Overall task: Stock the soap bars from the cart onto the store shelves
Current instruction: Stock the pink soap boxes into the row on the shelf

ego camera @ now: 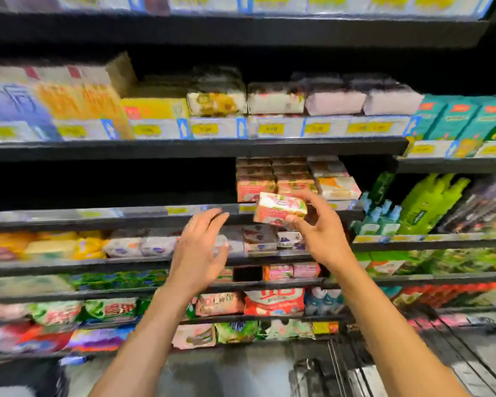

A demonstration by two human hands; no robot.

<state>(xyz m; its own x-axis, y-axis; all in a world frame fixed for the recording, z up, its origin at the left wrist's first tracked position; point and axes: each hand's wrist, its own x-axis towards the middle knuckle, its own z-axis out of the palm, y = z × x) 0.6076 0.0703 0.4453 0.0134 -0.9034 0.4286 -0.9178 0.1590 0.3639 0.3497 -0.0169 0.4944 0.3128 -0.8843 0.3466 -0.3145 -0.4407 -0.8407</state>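
Right hand [318, 239] up at shelf [126, 217] front, fingers and thumb pinching pink soap bar [279, 209]; bar tilted, in air just before shelf lip. Matching stacked bars [255, 186] on shelf, near, at 11 o'clock of it. Left hand [201, 253] at 8 o'clock of bar, empty, fingers spread loose, not touching bar. View blurred

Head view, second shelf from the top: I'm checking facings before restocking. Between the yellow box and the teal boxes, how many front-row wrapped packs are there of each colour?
Cream floral pack: 1
White pack: 1
Pale pink packs: 2
Total: 4
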